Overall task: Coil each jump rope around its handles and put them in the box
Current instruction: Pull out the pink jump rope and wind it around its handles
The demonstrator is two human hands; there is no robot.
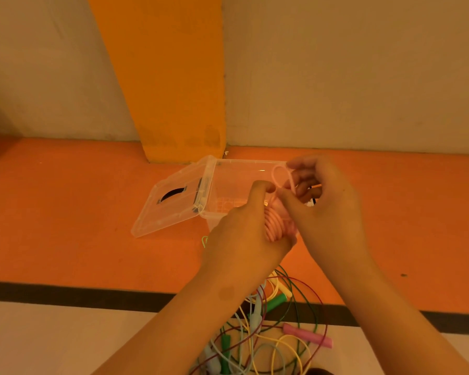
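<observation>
A pink jump rope [275, 226] is wound in tight coils around its handles, held above the near edge of the clear plastic box [236, 171]. My left hand [244, 234] grips the coiled bundle from the left. My right hand [325, 198] pinches the rope's free end, which forms a small loop [279, 173] above the bundle. The box stands on the orange floor with its hinged lid [171, 201] lying open to the left. Its inside is mostly hidden by my hands.
A tangled pile of loose jump ropes [271, 334] lies on the floor below my forearms, with green, yellow, pale blue and dark red cords and a pink handle [307, 335]. An orange pillar [173, 104] and wall stand behind the box.
</observation>
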